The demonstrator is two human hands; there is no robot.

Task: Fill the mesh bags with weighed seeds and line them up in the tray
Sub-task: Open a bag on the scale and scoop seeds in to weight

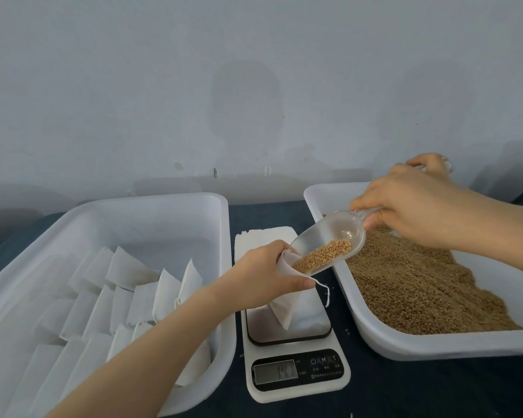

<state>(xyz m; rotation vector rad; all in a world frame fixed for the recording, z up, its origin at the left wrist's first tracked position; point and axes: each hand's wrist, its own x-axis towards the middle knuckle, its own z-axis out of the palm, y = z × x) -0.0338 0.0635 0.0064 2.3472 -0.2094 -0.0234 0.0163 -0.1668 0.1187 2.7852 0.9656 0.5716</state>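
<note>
My left hand (264, 276) grips the open mouth of a white mesh bag (287, 309), whose lower end rests on the platform of a white digital scale (296, 372). My right hand (417, 206) holds the handle of a clear plastic scoop (329, 239). The scoop is tilted down to the left, and brown seeds (323, 256) in it slide toward the bag's mouth. A white tray (323, 194) on the right holds a heap of the same seeds (420, 291). On the left, a white tray (163, 203) holds several white bags (139, 285) in rows.
A stack of flat white bags (263, 236) lies behind the scale, between the two trays. The table top (435, 387) is dark blue. A pale wall rises right behind the trays. The bag's drawstring (325, 292) hangs loose over the scale's right side.
</note>
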